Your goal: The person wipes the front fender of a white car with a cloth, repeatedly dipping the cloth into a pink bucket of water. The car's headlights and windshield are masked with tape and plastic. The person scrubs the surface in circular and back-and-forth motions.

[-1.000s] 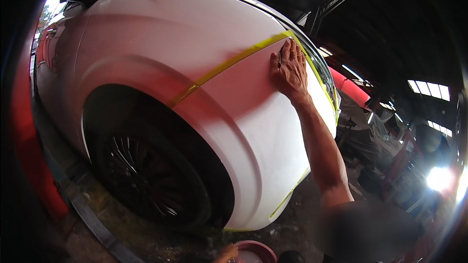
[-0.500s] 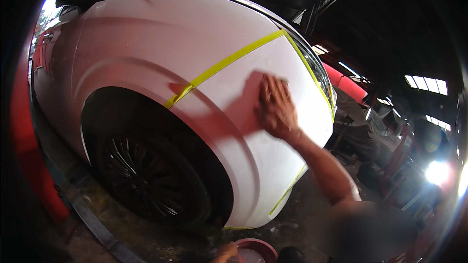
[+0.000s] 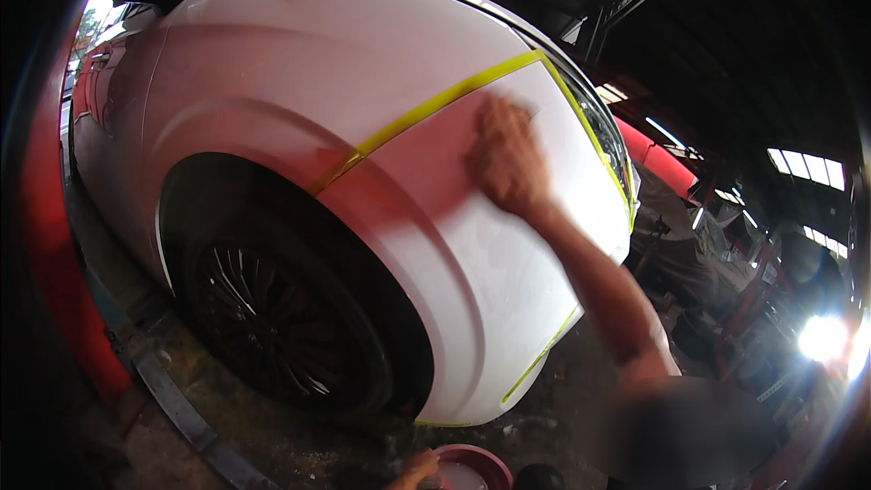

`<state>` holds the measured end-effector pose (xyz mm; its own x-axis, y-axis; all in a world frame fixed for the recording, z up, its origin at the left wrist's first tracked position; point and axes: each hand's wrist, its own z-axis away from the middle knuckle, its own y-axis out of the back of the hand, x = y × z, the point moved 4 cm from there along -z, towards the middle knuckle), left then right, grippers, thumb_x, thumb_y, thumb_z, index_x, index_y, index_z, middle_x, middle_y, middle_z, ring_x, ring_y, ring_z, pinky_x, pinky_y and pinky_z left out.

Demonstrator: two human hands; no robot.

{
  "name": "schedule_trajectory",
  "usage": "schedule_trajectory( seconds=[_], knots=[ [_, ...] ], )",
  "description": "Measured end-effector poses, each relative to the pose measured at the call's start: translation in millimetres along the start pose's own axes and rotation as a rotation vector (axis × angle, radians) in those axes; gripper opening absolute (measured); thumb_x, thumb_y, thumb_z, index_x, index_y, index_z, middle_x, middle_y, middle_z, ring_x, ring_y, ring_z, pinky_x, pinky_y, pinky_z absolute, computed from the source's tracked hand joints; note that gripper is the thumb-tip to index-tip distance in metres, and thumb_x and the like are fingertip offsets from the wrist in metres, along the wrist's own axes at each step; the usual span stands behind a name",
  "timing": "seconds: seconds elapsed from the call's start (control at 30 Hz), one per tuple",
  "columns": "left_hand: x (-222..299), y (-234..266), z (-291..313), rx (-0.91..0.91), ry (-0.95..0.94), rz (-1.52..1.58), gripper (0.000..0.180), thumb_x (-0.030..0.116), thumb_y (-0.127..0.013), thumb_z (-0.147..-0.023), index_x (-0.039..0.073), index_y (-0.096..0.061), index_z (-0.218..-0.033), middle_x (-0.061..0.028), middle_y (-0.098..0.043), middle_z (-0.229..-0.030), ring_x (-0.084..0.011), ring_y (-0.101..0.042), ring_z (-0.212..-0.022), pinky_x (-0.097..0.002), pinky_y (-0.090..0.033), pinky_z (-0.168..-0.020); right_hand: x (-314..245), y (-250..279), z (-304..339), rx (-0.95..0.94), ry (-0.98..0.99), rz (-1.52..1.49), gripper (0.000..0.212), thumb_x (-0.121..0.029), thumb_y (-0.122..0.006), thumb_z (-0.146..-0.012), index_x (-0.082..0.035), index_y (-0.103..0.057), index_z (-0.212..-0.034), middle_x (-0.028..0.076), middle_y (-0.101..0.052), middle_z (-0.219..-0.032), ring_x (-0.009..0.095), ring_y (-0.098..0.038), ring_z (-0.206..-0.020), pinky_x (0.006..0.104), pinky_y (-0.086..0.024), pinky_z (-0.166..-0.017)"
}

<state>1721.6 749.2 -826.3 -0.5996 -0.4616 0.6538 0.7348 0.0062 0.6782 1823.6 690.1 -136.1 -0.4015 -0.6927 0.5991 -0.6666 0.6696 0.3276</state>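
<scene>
My right hand (image 3: pixel 508 156) is pressed to the white front bumper (image 3: pixel 517 281) of a car, just below a strip of yellow masking tape (image 3: pixel 445 100). Motion blurs its fingers, which curl over something thin that I cannot make out. A reddish shadow of the arm falls across the panel to its left. At the bottom edge my left hand (image 3: pixel 417 469) is partly in view, its fingers at the rim of a dark pink basin (image 3: pixel 494 461) holding cloudy liquid. It looks closed on that rim.
The front wheel (image 3: pixel 272 318) sits in its dark arch at left, with a red post (image 3: pixel 54 263) beyond it. More tape (image 3: pixel 542 354) marks the bumper's lower edge. A bright lamp (image 3: pixel 823 338) shines at right, near plastic-covered things (image 3: pixel 680 259).
My right hand has moved up the bumper, closer to the upper tape strip. The left hand remains at the basin. The view has shifted slightly.
</scene>
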Motion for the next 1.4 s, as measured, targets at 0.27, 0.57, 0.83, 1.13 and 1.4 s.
schedule_trajectory(
  seconds=[0.27,0.57,0.83,1.13,1.4],
  knots=[
    [7.7,1.1,9.8,0.083,-0.012,0.037,0.046,0.037,-0.049,-0.095,-0.003,-0.06,-0.113,-0.0278,-0.06,-0.116,-0.0432,-0.058,-0.11,-0.0499,-0.046,-0.091,8.1,7.7,-13.5,0.088,-0.146,-0.089,0.063,-0.038,-0.044,-0.094,0.009,-0.036,-0.136,0.026,-0.038,-0.143,0.037,-0.032,-0.137,0.0454,-0.022,-0.114],
    [16.7,9.7,17.9,0.086,-0.032,0.005,0.046,0.037,-0.05,-0.094,-0.002,-0.058,-0.118,-0.0273,-0.061,-0.114,-0.0419,-0.06,-0.107,-0.0494,-0.047,-0.09,-13.2,-7.1,5.7,-0.004,-0.025,0.218,0.063,-0.04,-0.036,-0.096,0.007,-0.037,-0.139,0.023,-0.032,-0.148,0.033,-0.028,-0.14,0.0431,-0.019,-0.116],
    [9.8,7.8,18.4,0.075,-0.011,0.021,0.045,0.037,-0.046,-0.096,0.0,-0.057,-0.117,-0.025,-0.063,-0.113,-0.0406,-0.061,-0.106,-0.0493,-0.047,-0.09,10.6,32.1,-21.6,-0.105,-0.335,-0.241,0.058,-0.033,-0.038,-0.095,0.007,-0.039,-0.136,0.023,-0.038,-0.144,0.036,-0.032,-0.137,0.0412,-0.017,-0.117],
    [16.9,13.0,21.2,0.063,0.004,0.007,0.045,0.036,-0.049,-0.094,-0.001,-0.06,-0.116,-0.0254,-0.063,-0.111,-0.0407,-0.062,-0.104,-0.0492,-0.048,-0.089,4.6,-10.9,-6.5,0.03,-0.147,0.043,0.061,-0.038,-0.034,-0.097,0.006,-0.035,-0.14,0.021,-0.031,-0.15,0.03,-0.025,-0.142,0.0422,-0.016,-0.117],
    [14.1,7.0,18.3,0.103,0.031,0.06,0.045,0.038,-0.047,-0.095,0.002,-0.058,-0.119,-0.0255,-0.06,-0.119,-0.0411,-0.058,-0.111,-0.0491,-0.046,-0.093,38.3,23.9,-31.9,0.24,-0.178,0.029,0.055,-0.03,-0.042,-0.096,0.01,-0.039,-0.134,0.029,-0.04,-0.139,0.039,-0.036,-0.132,0.0451,-0.026,-0.112]
  ],
)
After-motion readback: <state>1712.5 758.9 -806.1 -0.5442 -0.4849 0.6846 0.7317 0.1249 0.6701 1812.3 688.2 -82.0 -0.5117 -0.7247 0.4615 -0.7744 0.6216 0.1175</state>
